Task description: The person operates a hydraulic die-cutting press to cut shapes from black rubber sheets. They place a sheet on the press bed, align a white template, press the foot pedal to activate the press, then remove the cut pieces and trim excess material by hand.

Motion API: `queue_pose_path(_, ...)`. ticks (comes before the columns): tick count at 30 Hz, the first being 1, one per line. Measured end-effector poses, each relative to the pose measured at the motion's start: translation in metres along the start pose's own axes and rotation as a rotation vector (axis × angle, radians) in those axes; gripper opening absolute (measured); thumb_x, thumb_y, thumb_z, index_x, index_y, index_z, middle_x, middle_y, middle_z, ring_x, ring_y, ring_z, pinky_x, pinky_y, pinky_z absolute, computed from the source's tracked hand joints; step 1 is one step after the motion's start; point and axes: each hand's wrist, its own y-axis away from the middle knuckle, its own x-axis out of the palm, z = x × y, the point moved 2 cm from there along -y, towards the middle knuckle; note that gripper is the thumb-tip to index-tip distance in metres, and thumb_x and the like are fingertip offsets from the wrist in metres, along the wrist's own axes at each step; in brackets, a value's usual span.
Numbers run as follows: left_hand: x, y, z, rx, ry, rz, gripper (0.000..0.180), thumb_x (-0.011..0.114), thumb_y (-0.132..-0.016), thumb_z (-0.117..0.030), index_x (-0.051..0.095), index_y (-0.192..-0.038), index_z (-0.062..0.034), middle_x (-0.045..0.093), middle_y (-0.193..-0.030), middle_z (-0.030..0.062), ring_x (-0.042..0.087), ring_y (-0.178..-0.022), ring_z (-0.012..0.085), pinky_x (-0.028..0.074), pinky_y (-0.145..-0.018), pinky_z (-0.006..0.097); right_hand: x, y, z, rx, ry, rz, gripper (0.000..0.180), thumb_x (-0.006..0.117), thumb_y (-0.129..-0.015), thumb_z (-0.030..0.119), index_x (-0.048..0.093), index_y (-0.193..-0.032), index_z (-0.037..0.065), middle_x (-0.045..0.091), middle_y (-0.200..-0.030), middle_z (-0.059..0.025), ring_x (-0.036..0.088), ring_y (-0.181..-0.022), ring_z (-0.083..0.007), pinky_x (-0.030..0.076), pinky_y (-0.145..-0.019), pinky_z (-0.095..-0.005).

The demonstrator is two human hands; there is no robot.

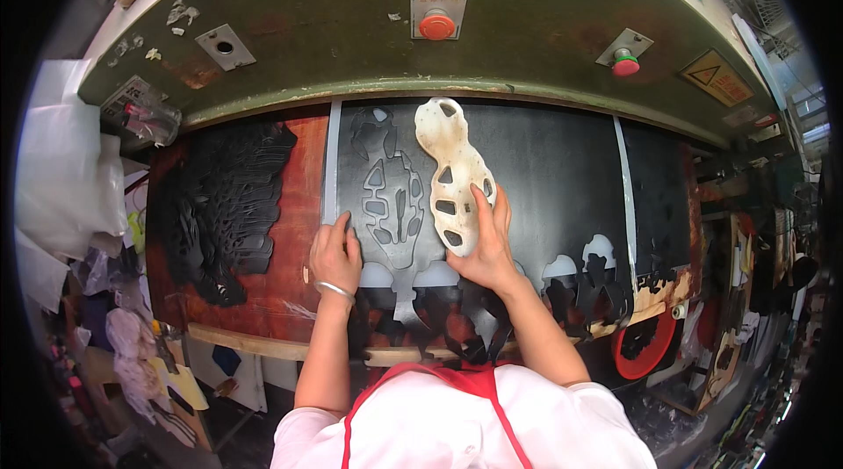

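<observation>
My right hand grips the near end of a white sole-shaped cutting die with several openings in it. The die lies over a black sheet, lengthwise away from me. Just left of it, a sole-shaped pattern of cut outlines and holes shows in the sheet. Beside the sheet's left edge, my left hand rests with its fingers loosely stretched out and nothing visible in them. A silvery bangle is on that wrist.
Black cut pieces are heaped on the reddish-brown board at left. A green machine beam spans the far side, with a red push button and another button. Ragged cut-out scraps line the sheet's near edge. A red basin stands lower right.
</observation>
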Motion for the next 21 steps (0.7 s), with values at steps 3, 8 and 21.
queue_pose_path(3, 0.011, -0.019, 0.003, -0.005, 0.029, -0.049, 0.022, 0.06, -0.084, -0.005, 0.066, -0.104, -0.0062, 0.053, -0.074, 0.0113, 0.056, -0.07, 0.03, 0.045, -0.064, 0.041, 0.004, -0.018, -0.011, -0.061, 0.068, -0.038, 0.102, 0.081, -0.055, 0.014, 0.029, -0.142, 0.006, 0.02, -0.141, -0.032, 0.025, -0.13, -0.0496, 0.028, -0.107, -0.051)
queue_pose_path(8, 0.025, -0.066, 0.026, -0.076, 0.332, -0.093, 0.02, 0.057, -0.09, -0.004, 0.067, -0.106, -0.003, 0.058, -0.078, 0.0081, 0.055, -0.066, 0.0177, 0.045, -0.061, 0.029, -0.026, -0.072, -0.042, 0.033, -0.024, -0.21, 0.085, 0.073, -0.076, 0.03, 0.029, -0.14, -0.004, 0.035, -0.137, -0.0302, 0.034, -0.128, -0.0448, 0.029, -0.108, -0.0486)
queue_pose_path(21, 0.037, -0.079, 0.014, -0.204, -0.004, -0.066, 0.029, 0.054, -0.094, -0.025, 0.056, -0.076, -0.0024, 0.057, -0.065, 0.0219, 0.055, -0.06, 0.0438, 0.041, -0.053, 0.049, -0.147, -0.212, -0.096, 0.057, 0.294, -0.893, 0.093, 0.057, -0.088, 0.041, 0.002, -0.145, -0.008, 0.003, -0.146, -0.0388, 0.008, -0.137, -0.0523, 0.01, -0.111, -0.0571)
